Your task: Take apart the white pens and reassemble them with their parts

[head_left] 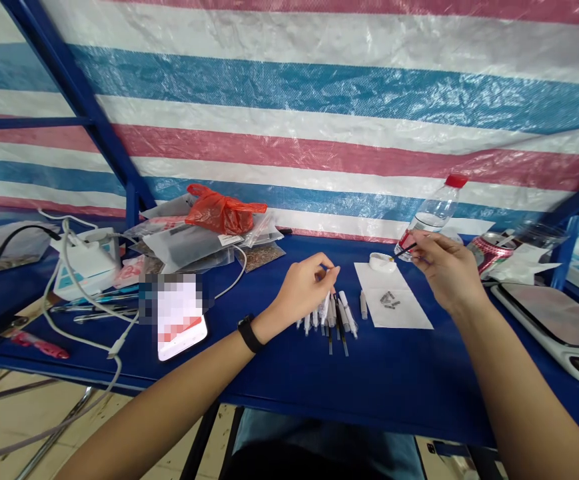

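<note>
My right hand (446, 267) pinches a thin dark stick (405, 251), like a fine brush. Its lighter tip points down at the rim of a small white dish (383, 263). That dish stands on a white paper sheet (406, 313), where several small grey pieces (390, 300) lie. With its fingers curled in and thumb near the fingertips, my left hand (309, 283) is closed above a bunch of slim pen-like sticks (336, 317), some white-capped, some dark. Whether it grips anything is hidden. One short grey-white piece (364, 305) lies between the bunch and the paper.
A clear bottle with a red cap (432, 213), a crushed can (492, 252) and a scale (554, 320) stand at right. Plastic bags (189, 243), a red bag (224, 210), a lit phone (182, 317), cables (82, 293) and a power strip (89, 260) crowd the left.
</note>
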Tool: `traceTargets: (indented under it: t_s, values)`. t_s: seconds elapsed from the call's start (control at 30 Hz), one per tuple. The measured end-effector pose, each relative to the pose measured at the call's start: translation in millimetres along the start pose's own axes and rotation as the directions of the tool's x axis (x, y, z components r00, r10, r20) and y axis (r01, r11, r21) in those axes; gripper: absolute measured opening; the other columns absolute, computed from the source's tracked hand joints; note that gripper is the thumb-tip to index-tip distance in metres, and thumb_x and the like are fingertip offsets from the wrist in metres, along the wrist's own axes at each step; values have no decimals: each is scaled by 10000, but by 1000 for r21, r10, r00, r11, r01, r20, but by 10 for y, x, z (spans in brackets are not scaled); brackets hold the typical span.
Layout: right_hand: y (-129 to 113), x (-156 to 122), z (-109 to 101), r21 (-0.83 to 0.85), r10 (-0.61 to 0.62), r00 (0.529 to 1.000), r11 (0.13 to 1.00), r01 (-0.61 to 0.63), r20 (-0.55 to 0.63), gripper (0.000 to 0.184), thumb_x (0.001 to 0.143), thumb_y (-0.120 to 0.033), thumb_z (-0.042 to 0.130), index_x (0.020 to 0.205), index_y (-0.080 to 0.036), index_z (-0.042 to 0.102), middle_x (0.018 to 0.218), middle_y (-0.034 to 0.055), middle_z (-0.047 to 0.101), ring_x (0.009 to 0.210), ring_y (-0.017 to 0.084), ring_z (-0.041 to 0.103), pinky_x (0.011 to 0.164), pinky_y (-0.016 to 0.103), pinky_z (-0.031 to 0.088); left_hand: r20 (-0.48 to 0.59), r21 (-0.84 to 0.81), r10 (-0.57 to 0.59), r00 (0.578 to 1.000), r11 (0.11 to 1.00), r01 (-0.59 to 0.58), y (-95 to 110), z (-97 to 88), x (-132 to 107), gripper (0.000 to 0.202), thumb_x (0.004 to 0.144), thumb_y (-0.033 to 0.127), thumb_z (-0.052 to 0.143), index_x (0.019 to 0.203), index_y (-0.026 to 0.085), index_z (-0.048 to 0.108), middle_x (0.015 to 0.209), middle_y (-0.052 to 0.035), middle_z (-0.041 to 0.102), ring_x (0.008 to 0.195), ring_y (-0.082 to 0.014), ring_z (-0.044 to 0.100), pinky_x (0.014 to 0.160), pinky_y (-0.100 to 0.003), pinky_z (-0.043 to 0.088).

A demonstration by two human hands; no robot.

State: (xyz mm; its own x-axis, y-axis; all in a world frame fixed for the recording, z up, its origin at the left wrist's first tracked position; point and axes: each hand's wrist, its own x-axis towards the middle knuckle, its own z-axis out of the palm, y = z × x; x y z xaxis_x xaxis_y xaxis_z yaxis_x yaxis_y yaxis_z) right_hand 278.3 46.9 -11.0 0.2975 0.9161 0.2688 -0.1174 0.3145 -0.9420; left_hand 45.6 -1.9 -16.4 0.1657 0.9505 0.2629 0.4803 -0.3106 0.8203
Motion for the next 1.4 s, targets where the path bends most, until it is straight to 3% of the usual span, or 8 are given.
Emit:
traceTargets:
  t_s: [0.2, 0.37, 0.47, 0.57, 0.67, 0.8, 1.13, 1.4]
  values:
    - [69, 35, -103, -309, 67, 970, 951, 9, 233, 641, 526, -619, 830, 974, -187, 676, 639, -10, 526, 623, 147, 493, 622, 318, 424, 89, 329, 38, 995, 942, -66, 163, 288, 290, 164, 943, 304, 587, 805, 221, 558, 567, 74, 563, 496, -89, 498, 531, -241, 276]
    - [29, -29, -131, -498, 222, 847, 865, 56, 482, 611, 625, -556, 771, 1078, -161, 657, 597, -35, 537, 590, 146, 499, 583, 293, 377, 125, 511, 17, 992, 856, -79, 123, 481, 376, 195, 966, 363, 551, 844, 216, 590, 686, 22, 636, 594, -135, 588, 532, -262, 262]
    - [51, -65, -106, -578, 326, 769, 814, 68, 549, 538, 694, -491, 723, 1103, -155, 632, 617, -28, 567, 585, 143, 509, 577, 284, 370, 147, 605, 9, 989, 791, -97, 94, 495, 388, 232, 975, 370, 502, 862, 209, 626, 790, -28, 680, 723, -187, 656, 569, -257, 351]
    - [101, -101, -42, -636, 348, 759, 764, 110, 550, 443, 749, -410, 683, 1103, -154, 612, 646, -9, 601, 603, 154, 535, 581, 285, 381, 170, 710, 26, 985, 690, -141, 114, 481, 372, 230, 972, 329, 467, 951, 203, 658, 938, -74, 686, 893, -251, 679, 686, -301, 489]
    - [141, -143, 28, -678, 334, 763, 712, 180, 554, 350, 782, -351, 657, 1073, -160, 619, 656, -4, 625, 576, 153, 529, 571, 285, 379, 212, 757, 78, 974, 617, -214, 157, 452, 324, 248, 965, 286, 438, 1028, 212, 665, 1085, -92, 654, 1040, -301, 651, 812, -385, 546]
    - [188, -199, 104, -696, 306, 763, 673, 250, 569, 312, 798, -303, 658, 1075, -160, 635, 689, 5, 668, 629, 171, 586, 618, 289, 401, 222, 756, 88, 971, 614, -228, 178, 337, 232, 295, 976, 276, 376, 990, 209, 664, 1049, -74, 654, 1021, -276, 637, 841, -393, 525]
    - [159, -159, 54, -697, 317, 780, 689, 202, 539, 349, 844, -381, 631, 1123, -173, 606, 732, 20, 686, 576, 154, 546, 576, 289, 417, -97, 734, 129, 987, 679, -16, -81, -247, 3, 254, 984, 282, 434, 874, 205, 649, 868, -10, 669, 779, -134, 590, 707, -258, 335]
    - [199, -193, 105, -715, 312, 732, 617, 329, 605, 361, 863, -366, 635, 1162, -164, 630, 766, 37, 719, 697, 194, 628, 683, 304, 454, -124, 760, 89, 988, 648, 37, -25, -267, -20, 272, 994, 300, 416, 908, 213, 658, 858, -10, 679, 781, -152, 625, 657, -262, 306]
